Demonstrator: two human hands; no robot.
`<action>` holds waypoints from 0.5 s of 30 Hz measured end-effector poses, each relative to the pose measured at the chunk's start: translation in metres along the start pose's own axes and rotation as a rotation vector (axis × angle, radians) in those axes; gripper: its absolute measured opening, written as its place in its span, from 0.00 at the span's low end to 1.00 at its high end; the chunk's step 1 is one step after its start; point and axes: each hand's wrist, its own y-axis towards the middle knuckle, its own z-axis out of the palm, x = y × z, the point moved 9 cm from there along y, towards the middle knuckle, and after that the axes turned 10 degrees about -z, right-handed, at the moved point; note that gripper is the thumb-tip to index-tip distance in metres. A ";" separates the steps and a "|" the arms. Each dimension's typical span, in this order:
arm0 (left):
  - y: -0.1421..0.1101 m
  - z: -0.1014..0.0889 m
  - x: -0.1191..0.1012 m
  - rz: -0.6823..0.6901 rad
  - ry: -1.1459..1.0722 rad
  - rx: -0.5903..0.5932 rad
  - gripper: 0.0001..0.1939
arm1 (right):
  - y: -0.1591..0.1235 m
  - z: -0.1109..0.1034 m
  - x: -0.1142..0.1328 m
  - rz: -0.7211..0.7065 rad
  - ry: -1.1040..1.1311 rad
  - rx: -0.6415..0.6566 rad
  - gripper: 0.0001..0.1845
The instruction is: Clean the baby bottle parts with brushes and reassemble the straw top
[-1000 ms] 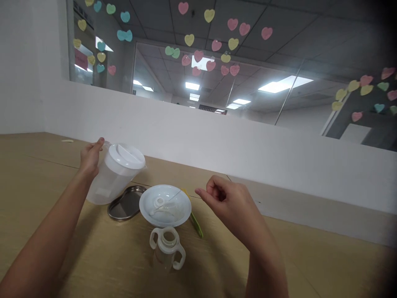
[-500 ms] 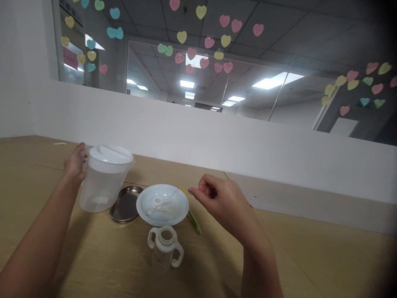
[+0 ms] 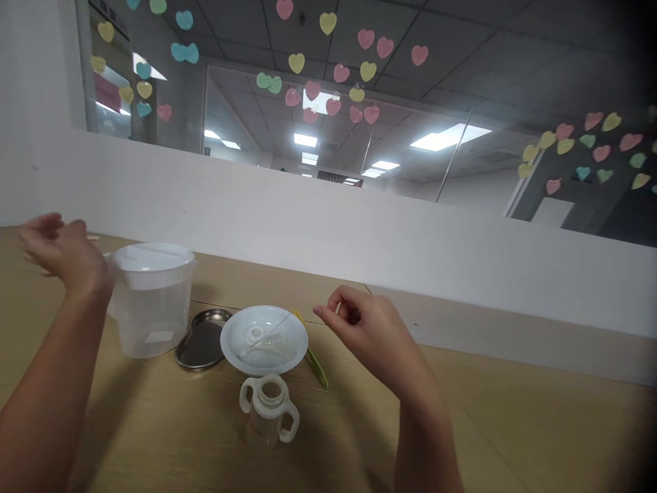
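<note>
My left hand [image 3: 64, 250] is raised just left of the lidded clear pitcher [image 3: 154, 301], bent back at the wrist, its blurred fingers apart and empty. The pitcher's handle is partly behind the wrist. My right hand [image 3: 359, 329] hovers to the right of the white bowl [image 3: 230, 349], fingers loosely curled with a gap to the thumb and nothing visible in them. In the bowl lie a white ring-shaped part, a translucent piece that looks like a bottle nipple, and a thin stick. In front stands an open two-handled baby bottle [image 3: 265, 418].
A kidney-shaped metal tray [image 3: 200, 346] lies between pitcher and bowl. Beside the bowl's right edge is a thin green and yellow tool [image 3: 315, 366], its kind unclear. A white wall [image 3: 256, 219] with a window above bounds the table's far side.
My left hand has let go of the pitcher's handle and moved left and up. My right hand holds nearly the same pose. The view has shifted slightly.
</note>
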 end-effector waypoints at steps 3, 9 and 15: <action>-0.041 -0.001 -0.065 0.203 -0.168 0.007 0.13 | 0.001 0.002 0.001 -0.010 0.008 0.004 0.13; -0.192 0.058 -0.129 0.688 0.088 0.667 0.05 | 0.002 0.002 0.001 -0.008 -0.005 0.013 0.13; -0.329 0.109 -0.025 0.810 0.618 1.541 0.11 | 0.015 0.021 -0.023 0.028 -0.107 0.110 0.13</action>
